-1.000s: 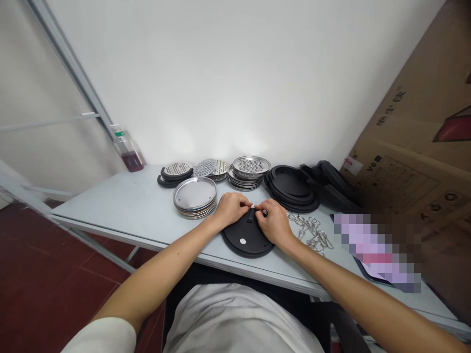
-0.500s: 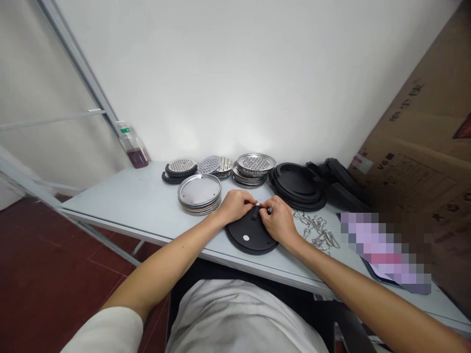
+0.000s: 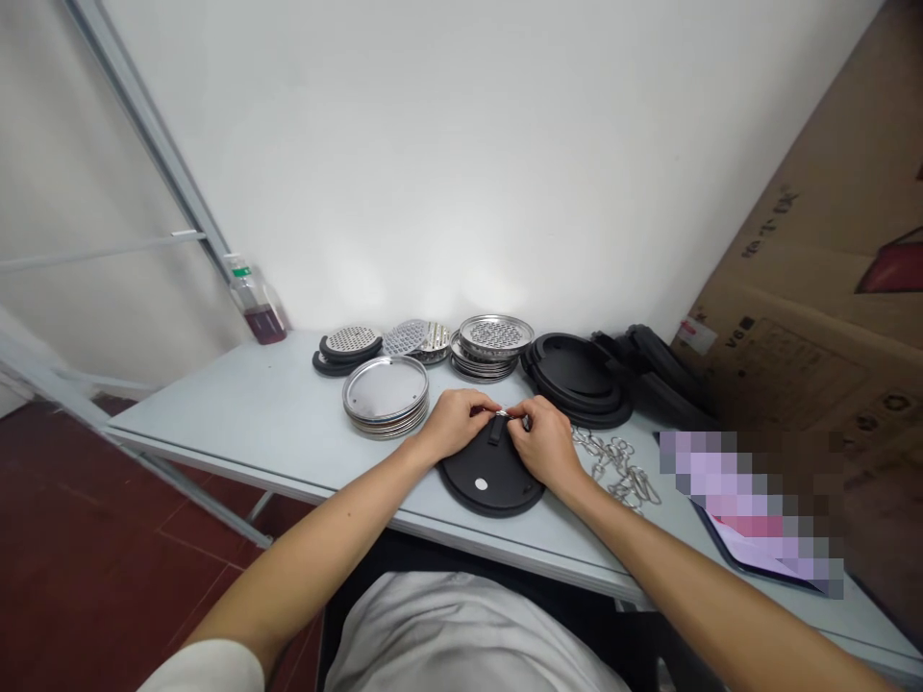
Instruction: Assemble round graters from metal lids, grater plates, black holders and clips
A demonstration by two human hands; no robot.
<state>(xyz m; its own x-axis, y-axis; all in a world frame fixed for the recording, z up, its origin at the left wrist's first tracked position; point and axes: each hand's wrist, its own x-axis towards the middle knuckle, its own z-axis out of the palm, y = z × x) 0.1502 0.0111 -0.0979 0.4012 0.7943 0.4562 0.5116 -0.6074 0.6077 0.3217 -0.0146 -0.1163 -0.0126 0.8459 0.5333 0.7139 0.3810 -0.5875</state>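
Observation:
A round black plastic disc (image 3: pixel 488 476) with a small white dot lies flat on the grey table (image 3: pixel 274 404) in front of me. My left hand (image 3: pixel 456 423) and my right hand (image 3: pixel 544 440) meet over its far edge. Both hands pinch a small shiny metal ring (image 3: pixel 503 413) held at the disc's black tab (image 3: pixel 496 429). The fingers of both hands are curled and closed on it.
A pile of metal rings (image 3: pixel 616 466) lies right of the disc. Behind are a stack of plain metal plates (image 3: pixel 386 394), perforated metal plates (image 3: pixel 495 338), stacked black discs (image 3: pixel 577 375) and a bottle of red liquid (image 3: pixel 256 308). Cardboard boxes (image 3: pixel 814 317) stand at the right.
My hands have stayed at the disc's tab with only small finger movements on the ring. The view has shifted slightly.

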